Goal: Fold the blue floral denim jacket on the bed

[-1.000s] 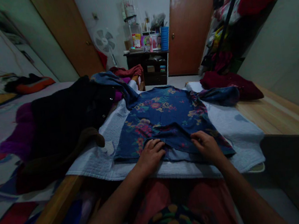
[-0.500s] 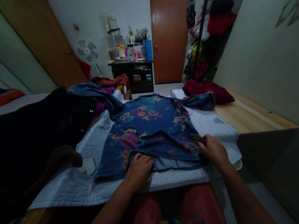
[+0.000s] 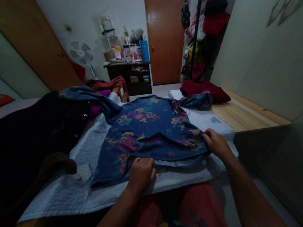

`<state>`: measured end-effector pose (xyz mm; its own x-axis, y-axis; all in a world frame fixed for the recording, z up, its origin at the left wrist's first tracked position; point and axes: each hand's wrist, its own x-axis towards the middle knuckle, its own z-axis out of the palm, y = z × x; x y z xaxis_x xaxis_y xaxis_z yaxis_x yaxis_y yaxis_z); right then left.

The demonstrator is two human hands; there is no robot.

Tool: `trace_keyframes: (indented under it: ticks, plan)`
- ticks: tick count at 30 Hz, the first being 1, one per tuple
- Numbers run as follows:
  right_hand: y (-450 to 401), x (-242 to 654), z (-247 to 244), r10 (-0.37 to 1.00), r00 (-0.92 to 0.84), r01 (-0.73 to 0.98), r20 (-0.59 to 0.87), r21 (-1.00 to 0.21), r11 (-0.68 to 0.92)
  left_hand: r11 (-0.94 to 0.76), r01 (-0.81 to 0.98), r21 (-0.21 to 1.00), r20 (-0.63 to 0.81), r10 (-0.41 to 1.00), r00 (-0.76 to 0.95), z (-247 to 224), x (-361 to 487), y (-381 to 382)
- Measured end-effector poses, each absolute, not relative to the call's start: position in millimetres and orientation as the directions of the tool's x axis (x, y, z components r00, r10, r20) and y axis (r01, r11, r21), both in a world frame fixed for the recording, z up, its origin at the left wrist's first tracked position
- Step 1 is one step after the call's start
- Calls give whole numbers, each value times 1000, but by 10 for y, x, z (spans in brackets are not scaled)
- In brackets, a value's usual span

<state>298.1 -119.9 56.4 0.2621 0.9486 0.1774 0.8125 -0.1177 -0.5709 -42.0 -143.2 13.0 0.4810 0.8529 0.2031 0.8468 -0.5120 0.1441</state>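
A dark blue floral shirt (image 3: pixel 148 128) lies spread on a pale quilted cloth (image 3: pixel 68 197), collar away from me and hem towards me. Its left sleeve reaches over a black garment, and the other rests bent near a maroon cloth. My left hand (image 3: pixel 142 171) is closed on the hem near the middle, lifting that edge a little so the lighter inside shows. Pinched in my right hand (image 3: pixel 216 142) is the shirt's right side edge by the lower corner. A wrinkle runs across the shirt between both hands.
A black garment with metal eyelets (image 3: pixel 32 135) is heaped at left. The folded maroon cloth (image 3: pixel 206 91) sits on a wooden board (image 3: pixel 248 112) at right. Further back stand a fan (image 3: pixel 80 52), a dark shelf (image 3: pixel 113 75) and a brown door (image 3: pixel 167 30).
My right hand has drawn the shirt's right edge slightly up, and the hem gap has narrowed. My left hand keeps its grip on the hem. The view has shifted a little to the right.
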Motion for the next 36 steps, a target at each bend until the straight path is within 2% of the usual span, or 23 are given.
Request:
trace_keyframes:
  ticks: [3,6,11,13,16,19,23,27,31,36]
  plan:
    - [-1210,3052,660,901,338,787,272,-607,-112,-523,831,190,274,841,466,149,-432,-1414]
    - [-1235,3174,615,870,387,784,305,-605,-136,-584,795,167,214,808,549,105,-392,-1421]
    - [-1279,3386,339,927,353,852,127,-454,-262,-635,761,131,68,772,632,48,-335,-1460]
    - [-1284,3437,276,947,312,841,71,-485,-240,-651,743,157,47,756,653,94,-356,-1460]
    - [-1267,3468,285,958,285,751,27,-627,-206,-652,719,240,29,745,666,204,-399,-1417]
    - [-1226,3457,346,945,326,686,28,-695,-216,-608,752,254,84,789,609,269,-405,-1322]
    - [-1170,3405,382,949,315,694,-17,-677,-243,-582,793,181,121,813,570,216,-353,-1194]
    - [-1136,3366,383,948,313,700,-62,-659,-274,-586,799,133,51,810,585,131,-305,-1158]
    - [-1126,3359,399,943,326,709,-62,-644,-287,-621,765,170,-37,772,635,162,-297,-1169]
    - [-1112,3344,389,947,315,680,-62,-681,-270,-618,777,120,-77,774,628,213,-206,-1132]
